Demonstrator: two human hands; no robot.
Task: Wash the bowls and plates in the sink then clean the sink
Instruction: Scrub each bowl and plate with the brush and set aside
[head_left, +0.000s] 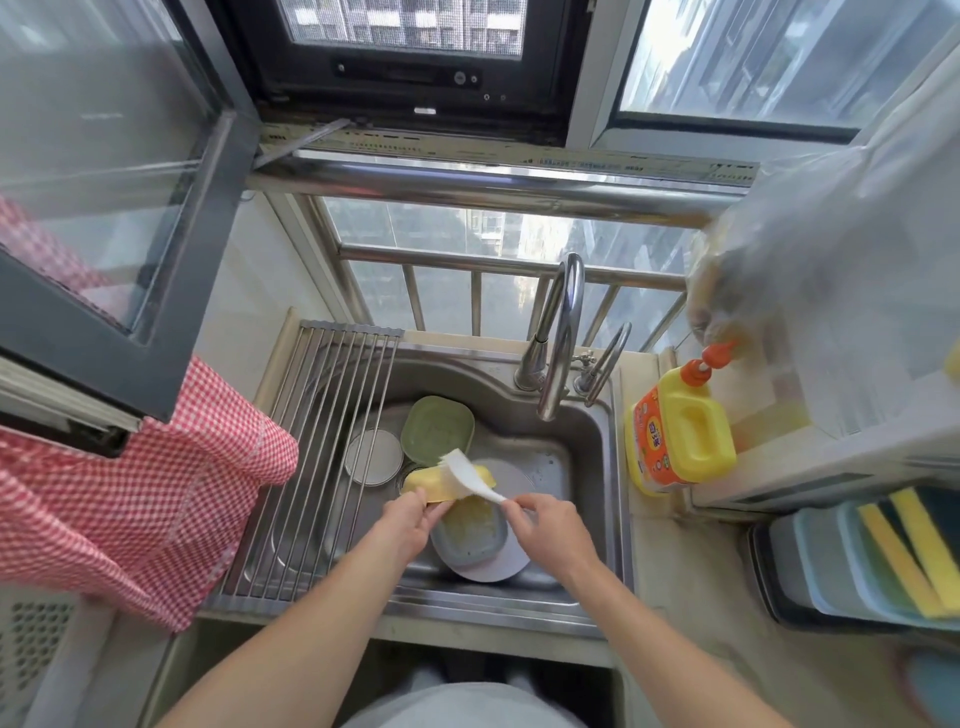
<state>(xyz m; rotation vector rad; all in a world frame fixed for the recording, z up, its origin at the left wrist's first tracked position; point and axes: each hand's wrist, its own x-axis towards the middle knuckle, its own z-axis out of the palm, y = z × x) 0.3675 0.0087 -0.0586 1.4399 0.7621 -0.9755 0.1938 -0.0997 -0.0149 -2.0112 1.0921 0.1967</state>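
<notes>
Your sink (597, 441) centre, bowls and plates inside. Roll-up drying rack (322, 441) over its left part. Faucet (561, 338) behind basin, right. Detergent bottle (680, 436) on counter right of sink; sponges (914, 556) farther right.

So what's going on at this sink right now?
A person is washing dishes. The left hand holds a yellow bowl over the sink, and the right hand scrubs it with a white brush. Below them a grey bowl sits on a white plate. A green bowl and a small plate wait behind. A soap bottle stands to the right.
</notes>
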